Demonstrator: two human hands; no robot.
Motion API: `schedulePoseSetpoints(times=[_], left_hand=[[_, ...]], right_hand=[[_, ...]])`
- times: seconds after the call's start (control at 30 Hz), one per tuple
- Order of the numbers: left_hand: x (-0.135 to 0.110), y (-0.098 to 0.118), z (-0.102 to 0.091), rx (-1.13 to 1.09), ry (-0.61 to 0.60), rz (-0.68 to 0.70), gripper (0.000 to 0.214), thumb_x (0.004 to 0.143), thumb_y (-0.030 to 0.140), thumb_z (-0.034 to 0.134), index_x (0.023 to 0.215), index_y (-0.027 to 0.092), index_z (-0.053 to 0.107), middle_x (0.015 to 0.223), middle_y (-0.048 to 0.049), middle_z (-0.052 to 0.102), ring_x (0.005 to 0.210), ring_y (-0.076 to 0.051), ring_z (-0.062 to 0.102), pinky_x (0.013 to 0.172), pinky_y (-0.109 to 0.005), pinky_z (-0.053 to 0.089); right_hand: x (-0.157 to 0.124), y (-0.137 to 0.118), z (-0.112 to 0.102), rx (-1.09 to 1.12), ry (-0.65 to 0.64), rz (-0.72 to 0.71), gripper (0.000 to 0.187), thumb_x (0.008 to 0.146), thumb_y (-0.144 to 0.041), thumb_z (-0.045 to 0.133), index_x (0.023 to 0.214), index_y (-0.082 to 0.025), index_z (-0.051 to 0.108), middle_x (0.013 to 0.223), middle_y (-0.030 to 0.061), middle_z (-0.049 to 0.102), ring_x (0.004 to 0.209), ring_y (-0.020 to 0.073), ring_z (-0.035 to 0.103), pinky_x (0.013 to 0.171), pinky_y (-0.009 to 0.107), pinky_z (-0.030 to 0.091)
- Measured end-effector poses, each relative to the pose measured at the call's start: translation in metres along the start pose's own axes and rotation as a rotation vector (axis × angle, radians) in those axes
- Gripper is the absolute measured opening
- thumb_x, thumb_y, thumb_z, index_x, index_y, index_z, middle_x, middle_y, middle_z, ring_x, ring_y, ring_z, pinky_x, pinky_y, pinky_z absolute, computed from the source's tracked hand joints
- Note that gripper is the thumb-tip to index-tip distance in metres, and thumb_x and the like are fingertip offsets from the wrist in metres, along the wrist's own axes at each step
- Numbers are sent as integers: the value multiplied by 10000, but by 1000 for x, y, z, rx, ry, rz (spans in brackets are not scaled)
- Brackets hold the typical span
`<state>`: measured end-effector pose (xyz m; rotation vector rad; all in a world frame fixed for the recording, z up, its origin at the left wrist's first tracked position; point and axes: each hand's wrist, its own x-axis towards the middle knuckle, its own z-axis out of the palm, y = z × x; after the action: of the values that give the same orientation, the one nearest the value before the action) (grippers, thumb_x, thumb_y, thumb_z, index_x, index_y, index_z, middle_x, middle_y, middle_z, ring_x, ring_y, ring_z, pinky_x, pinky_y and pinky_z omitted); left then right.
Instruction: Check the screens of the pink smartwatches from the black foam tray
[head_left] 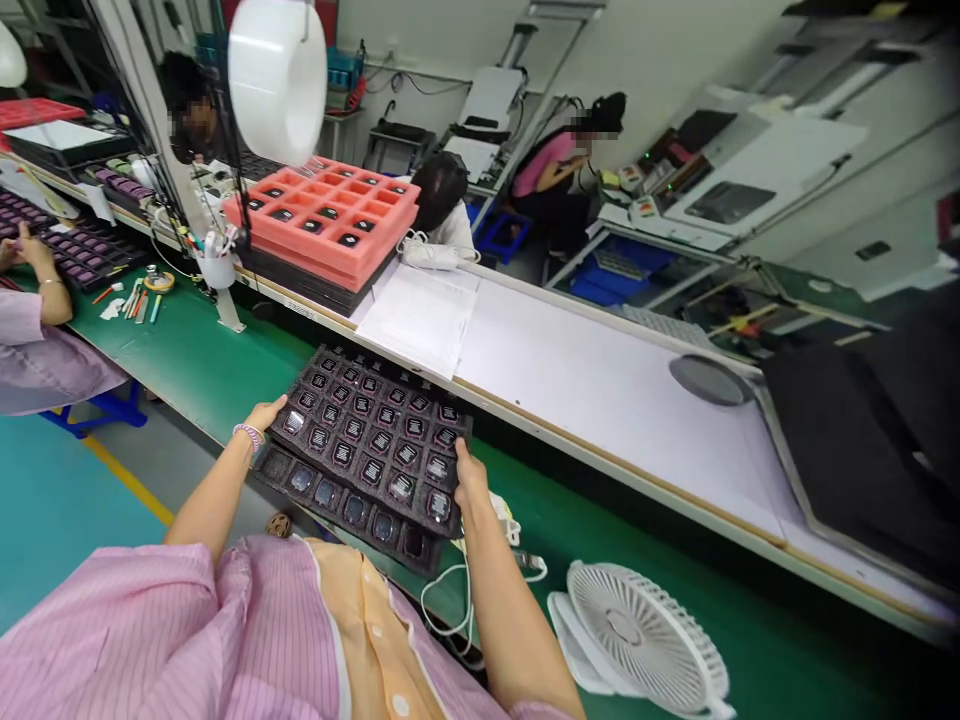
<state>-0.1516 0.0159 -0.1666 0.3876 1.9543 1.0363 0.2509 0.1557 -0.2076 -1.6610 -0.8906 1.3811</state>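
My left hand (268,413) grips the left edge of a black foam tray (365,463), and my right hand (470,477) grips its right edge. Rows of small square dark pieces, like watch faces, sit in the tray's pockets. Beneath it, a second black foam tray (339,510) sticks out on the near side, showing a row of similar dark glossy pieces. The upper tray covers most of the lower one. My fingers curl under the rim, so their tips are partly hidden.
A white fan (637,635) and a white cable (442,600) lie at the right on the green bench (202,375). Above runs a white shelf (570,380) with red foam trays (322,225). Co-workers sit at the left and beyond the shelf.
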Motion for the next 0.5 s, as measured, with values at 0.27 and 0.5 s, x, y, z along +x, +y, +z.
schedulePoseSetpoints(times=[0.27,0.5], left_hand=[[-46,-40,-116,-572,118,-117,165,958,231,684,869,101,735,820,-117,785,691,-207,749,704,-306,664],[-66,-86,-231,-916,429,-157,213,922,180,617,1086,109,731,807,-127,785,725,-302,789,755,-448,708]], right_hand=[[-57,19,82,25,-149,-51,515,829,-670,765,915,-170,678,875,73,760,879,273,721,768,342,592],[-122,52,212,8,-354,-33,366,993,-511,720,957,-149,688,970,69,744,956,241,711,888,351,589]])
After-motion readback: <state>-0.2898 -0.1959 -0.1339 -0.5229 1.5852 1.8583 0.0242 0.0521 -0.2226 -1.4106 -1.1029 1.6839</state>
